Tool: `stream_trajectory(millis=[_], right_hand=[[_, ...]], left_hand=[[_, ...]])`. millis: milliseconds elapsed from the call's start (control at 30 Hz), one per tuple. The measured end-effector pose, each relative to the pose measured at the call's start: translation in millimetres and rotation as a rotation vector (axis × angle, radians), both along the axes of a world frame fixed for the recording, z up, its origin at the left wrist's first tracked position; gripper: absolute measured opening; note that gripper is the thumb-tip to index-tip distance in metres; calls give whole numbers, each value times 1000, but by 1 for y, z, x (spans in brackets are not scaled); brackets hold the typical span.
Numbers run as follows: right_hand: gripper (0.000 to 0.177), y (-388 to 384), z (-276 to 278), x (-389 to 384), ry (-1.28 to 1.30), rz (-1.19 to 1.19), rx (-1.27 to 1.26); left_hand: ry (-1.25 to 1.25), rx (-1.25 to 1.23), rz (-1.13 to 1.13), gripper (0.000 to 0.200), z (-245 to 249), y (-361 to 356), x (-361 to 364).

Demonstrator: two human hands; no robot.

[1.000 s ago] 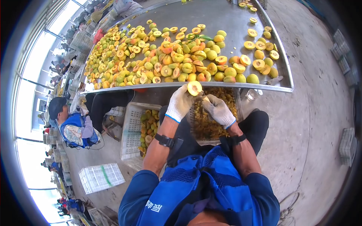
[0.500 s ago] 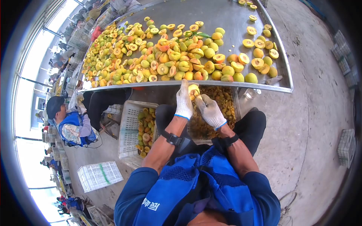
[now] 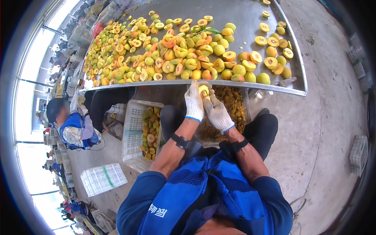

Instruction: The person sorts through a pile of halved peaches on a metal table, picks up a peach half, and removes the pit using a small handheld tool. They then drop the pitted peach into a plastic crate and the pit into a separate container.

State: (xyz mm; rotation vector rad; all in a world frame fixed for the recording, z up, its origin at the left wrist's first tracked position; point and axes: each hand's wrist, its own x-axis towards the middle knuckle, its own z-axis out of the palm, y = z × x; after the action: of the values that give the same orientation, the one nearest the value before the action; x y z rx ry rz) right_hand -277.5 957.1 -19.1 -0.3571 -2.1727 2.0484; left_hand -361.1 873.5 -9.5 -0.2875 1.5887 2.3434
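Note:
A cut yellow peach [image 3: 203, 91], its flesh and dark hollow facing up, sits between my gloved hands just below the table's front edge. My left hand [image 3: 194, 102] closes on its left side, fingers pointing toward the table. Wrapped round the right side is my right hand [image 3: 215, 110], its fingers curled over the fruit. Whether the right hand also holds a small tool is hidden. Whole and halved peaches [image 3: 168, 67] lie heaped on the metal table [image 3: 235, 15] before me. Under my hands stands a crate of orange-brown peach pieces [image 3: 232, 102].
Left of my knee is a white crate [image 3: 132, 131] with peach pieces. Another white crate [image 3: 103, 179] rests on the floor. A person in a blue vest [image 3: 80, 131] sits at left. A glass jar [image 3: 262, 94] stands under the table's right edge.
My right hand has turned and closed up against the left, its fingers now over the peach. The peach has tilted, showing its hollow. The view has shifted slightly.

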Motion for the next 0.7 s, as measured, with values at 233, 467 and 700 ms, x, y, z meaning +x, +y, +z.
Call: stream_trajectory(millis=[233,467,700], right_hand=[[36,8,0,3,-207,209,-109],[32,2,-8,9,-270,221,-286],[39,4,15,16,-223,266,-446]], left_hand=[[55,-168,-29,57,8,-2,1],[144,-280,-75,63,13,-6,1],[327,-384,-218,64,17,-16,3]])
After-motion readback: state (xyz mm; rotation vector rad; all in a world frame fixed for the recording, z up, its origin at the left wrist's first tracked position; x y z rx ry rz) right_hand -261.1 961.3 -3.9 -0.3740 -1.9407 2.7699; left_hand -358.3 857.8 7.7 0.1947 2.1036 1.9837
